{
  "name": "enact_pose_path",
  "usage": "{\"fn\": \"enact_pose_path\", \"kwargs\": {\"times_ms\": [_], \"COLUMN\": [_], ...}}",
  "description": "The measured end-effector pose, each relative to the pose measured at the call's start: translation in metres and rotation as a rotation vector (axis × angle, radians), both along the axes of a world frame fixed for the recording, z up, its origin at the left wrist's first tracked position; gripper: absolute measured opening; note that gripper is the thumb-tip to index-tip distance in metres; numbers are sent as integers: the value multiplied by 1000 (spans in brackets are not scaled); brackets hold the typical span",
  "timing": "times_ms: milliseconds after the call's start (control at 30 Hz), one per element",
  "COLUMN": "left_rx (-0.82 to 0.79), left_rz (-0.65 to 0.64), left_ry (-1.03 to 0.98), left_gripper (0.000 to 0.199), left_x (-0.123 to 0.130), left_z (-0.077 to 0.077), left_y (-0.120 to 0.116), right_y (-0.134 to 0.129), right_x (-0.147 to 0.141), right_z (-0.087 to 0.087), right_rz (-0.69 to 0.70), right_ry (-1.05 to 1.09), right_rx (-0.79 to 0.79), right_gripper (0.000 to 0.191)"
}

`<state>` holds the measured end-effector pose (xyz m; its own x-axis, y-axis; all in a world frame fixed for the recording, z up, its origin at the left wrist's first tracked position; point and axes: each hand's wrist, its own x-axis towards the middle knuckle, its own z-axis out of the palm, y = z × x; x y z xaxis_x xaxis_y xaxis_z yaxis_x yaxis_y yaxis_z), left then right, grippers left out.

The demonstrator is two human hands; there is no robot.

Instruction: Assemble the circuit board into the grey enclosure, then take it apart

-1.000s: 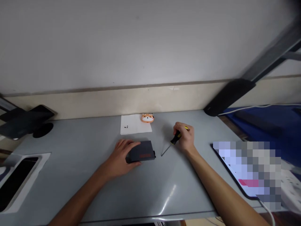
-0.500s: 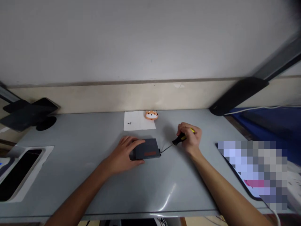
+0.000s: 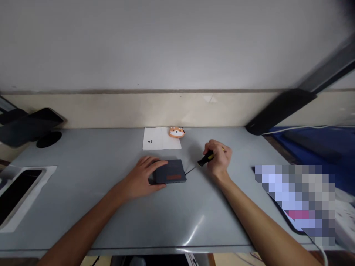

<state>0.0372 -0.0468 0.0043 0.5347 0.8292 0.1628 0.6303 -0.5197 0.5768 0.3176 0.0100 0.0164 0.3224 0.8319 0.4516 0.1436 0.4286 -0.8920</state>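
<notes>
My left hand [image 3: 145, 175] grips the left end of a flat dark grey box-shaped device [image 3: 169, 170], which has a reddish-brown mark on top. Thumb and fingers lie along its near and far sides. In my right hand [image 3: 219, 159] is a screwdriver [image 3: 205, 159] with a black and yellow handle. Its thin shaft slants down to the left, and the tip meets the device's right edge. Whether the tip sits in a screw is too small to tell. Behind the device, several tiny dark pieces [image 3: 150, 141] lie on a white paper sheet [image 3: 162, 146].
An orange animal-face case [image 3: 176, 132] sits on the paper's right part. A phone [image 3: 20, 192] lies on white material at the left. Far left stands a black stand [image 3: 49, 139]. At right are a lit, blurred-out screen [image 3: 291, 199] and a black monitor base [image 3: 277, 111].
The view has shifted slightly, so most things appear a little left and higher. The screwdriver stays at the device's right edge; a small dark part sticking out there now shows less.
</notes>
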Motion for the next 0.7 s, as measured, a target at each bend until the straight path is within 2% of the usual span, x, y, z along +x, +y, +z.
{"fn": "enact_pose_path", "kwargs": {"times_ms": [167, 300, 433, 533, 600, 700], "left_rx": [-44, -40, -34, -35, -26, 6], "left_rz": [25, 32, 19, 11, 8, -3], "left_ry": [31, 52, 56, 61, 61, 46], "left_gripper": [68, 67, 67, 70, 73, 78], "left_x": [1, 3, 5, 6, 5, 4], "left_z": [2, 5, 8, 8, 5, 0], "left_y": [-1, -2, -3, -3, -2, 0], "right_y": [-4, -13, -28, -39, -44, -51], "right_x": [-6, -4, 0, -6, -17, -33], "right_z": [2, 12, 33, 42, 40, 29], "right_rz": [-22, -3, -53, -85, 2, 215], "right_ry": [-28, -117, -309, -186, -133, -292], "right_rx": [53, 86, 250, 386, 409, 333], "right_gripper": [28, 27, 24, 24, 25, 27]}}
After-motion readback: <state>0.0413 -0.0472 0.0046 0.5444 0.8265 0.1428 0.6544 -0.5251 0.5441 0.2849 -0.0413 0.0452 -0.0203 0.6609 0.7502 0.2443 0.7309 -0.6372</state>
